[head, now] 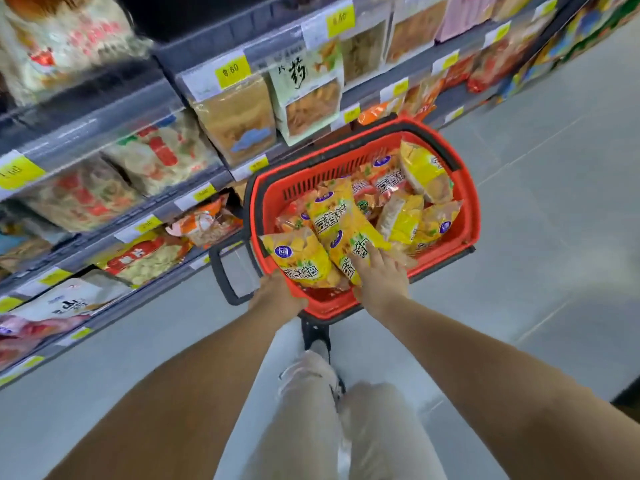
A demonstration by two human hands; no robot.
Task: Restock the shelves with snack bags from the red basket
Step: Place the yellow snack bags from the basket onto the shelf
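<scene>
**Taking the near bags out of the basket**

The red basket (467, 216) sits on the floor beside the shelves (194, 202), which run along the left of the aisle, and it is well filled with yellow snack bags. The person leans over it from the near side with both arms out.

The left hand (277, 294) is at the basket's near-left corner, closed at the bottom edge of a yellow bag (299, 258) that hangs over the rim; whether the fingers pinch the bag alone or the rim with it, I cannot tell. The right hand (381, 275) lies spread, palm down, on a second bag (349, 244) just to the right of the first. Its fingers are flat on the wrapper and not yet curled around it.

To do this step well, I would say the right hand needs to curl its fingers under the bag's near edge before lifting, since a flat palm on slippery film will slide. The two bags overlap, so lifting one at a time, or both straight up together, should keep the pile from spilling over the rim. The bags look light and crinkly; a gentle grip by the edge seam seems enough, without crushing what is inside. The low shelf on the left, just beside the basket, looks the shortest carry.
</scene>
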